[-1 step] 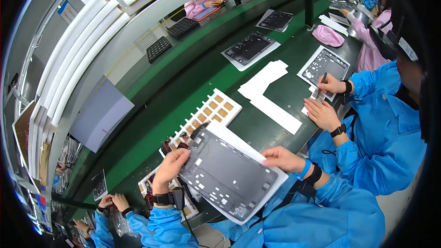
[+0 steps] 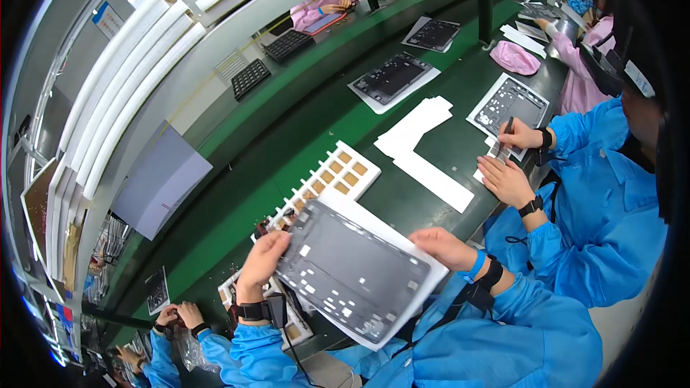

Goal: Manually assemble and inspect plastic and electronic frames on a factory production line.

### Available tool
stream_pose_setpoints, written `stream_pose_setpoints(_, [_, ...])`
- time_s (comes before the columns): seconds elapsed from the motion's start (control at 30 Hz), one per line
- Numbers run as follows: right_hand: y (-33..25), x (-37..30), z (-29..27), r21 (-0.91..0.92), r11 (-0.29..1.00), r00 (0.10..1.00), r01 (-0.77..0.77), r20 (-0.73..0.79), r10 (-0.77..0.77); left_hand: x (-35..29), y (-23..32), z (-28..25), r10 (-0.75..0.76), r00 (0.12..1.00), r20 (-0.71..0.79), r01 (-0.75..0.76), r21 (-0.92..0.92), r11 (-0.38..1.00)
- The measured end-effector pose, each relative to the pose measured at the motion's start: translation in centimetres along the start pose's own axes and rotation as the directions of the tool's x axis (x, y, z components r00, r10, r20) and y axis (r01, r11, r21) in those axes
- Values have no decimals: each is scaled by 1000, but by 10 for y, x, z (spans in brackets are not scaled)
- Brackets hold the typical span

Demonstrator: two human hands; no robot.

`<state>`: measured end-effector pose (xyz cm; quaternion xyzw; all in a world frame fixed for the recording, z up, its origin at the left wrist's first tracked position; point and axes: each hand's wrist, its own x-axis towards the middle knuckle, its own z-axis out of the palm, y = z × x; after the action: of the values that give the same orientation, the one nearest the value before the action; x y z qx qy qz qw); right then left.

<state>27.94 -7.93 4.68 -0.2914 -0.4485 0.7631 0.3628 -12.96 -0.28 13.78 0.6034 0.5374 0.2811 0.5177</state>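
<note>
A flat, dark grey tablet-sized device panel [image 2: 352,266] with small white patches is raised and tilted in front of me. Behind it lies a white sheet [image 2: 370,217], showing along the upper right and lower edges. My left hand [image 2: 262,259] grips the panel's left edge, fingers partly hidden behind. At the right edge my right hand [image 2: 444,248] is closed on the panel and sheet, its fingertips partly hidden. Just beyond the panel stands a white divided tray [image 2: 365,170] holding tan squares in its compartments. Below my left hand sits another white tray [image 2: 298,330], mostly covered.
On the green bench [image 2: 431,158] lie white paper strips [image 2: 435,183] and similar dark panels [image 2: 392,77]. To my right a co-worker's hand [image 2: 523,134] holds a pen-like tool over a panel [image 2: 509,104]. Another worker's hands [image 2: 180,312] are at lower left.
The panel and its white sheet have shifted slightly left, together with my left hand. My right hand stays at the right edge.
</note>
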Motion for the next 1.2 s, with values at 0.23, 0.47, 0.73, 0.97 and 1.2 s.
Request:
stream_pose_setpoints(0.23, [16,16,-12,-154,975,933,159,-299,-200,33,-27,-80,-35,896,-444,-148,-371,917])
stream_pose_setpoints(0.47, [23,17,9,-939,237,828,250,80,-555,78,-120,-177,-237,700,-674,-103,-423,900])
stream_pose_setpoints(0.73, [25,20,4,-933,314,850,175,-18,-526,111,-189,-224,-396,550,-736,-77,-517,853])
stream_pose_setpoints(0.97, [26,25,-5,-847,510,885,150,-115,-451,77,-217,-246,-177,550,-816,242,-47,969])
stream_pose_setpoints(1.2, [-36,83,-43,-807,580,893,109,-176,-413,-40,-56,-65,212,764,-610,-176,119,977])
